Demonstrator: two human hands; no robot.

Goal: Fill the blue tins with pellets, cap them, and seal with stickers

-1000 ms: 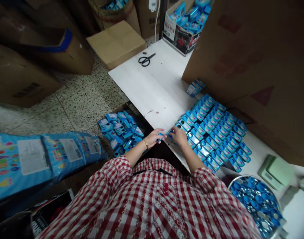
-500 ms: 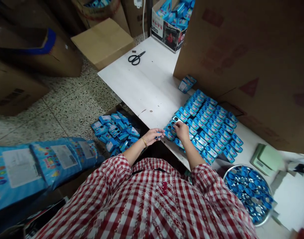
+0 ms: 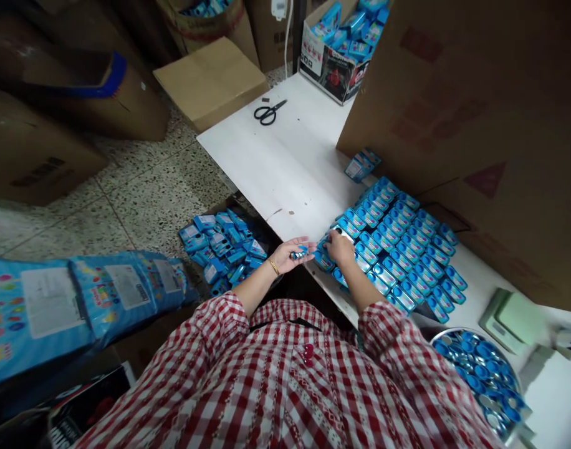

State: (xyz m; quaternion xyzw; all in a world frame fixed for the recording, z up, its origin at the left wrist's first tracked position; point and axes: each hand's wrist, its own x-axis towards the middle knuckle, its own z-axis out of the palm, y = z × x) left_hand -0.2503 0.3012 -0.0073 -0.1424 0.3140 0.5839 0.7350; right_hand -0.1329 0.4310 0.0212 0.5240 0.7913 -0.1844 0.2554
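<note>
While left hand [image 3: 287,257] cups blue pieces [image 3: 300,252], right hand [image 3: 341,247] bunched at blue packs [image 3: 394,267], long axes slanting down rightward.

I'm in a packing workshop: cartons [image 3: 211,81] beyond my hands [image 3: 289,255], rows of identical packs [image 3: 398,243] beside them.

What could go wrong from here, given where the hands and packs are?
Left hand holds small blue pieces loosely, out past the table edge: one might slip and drop into the dark gap below.

Right hand works among tightly set blue packs: a knuckle or wrist could knock neighbours out of line.

The nearest packs sit close to the edge, so a nudge might push one off.
</note>
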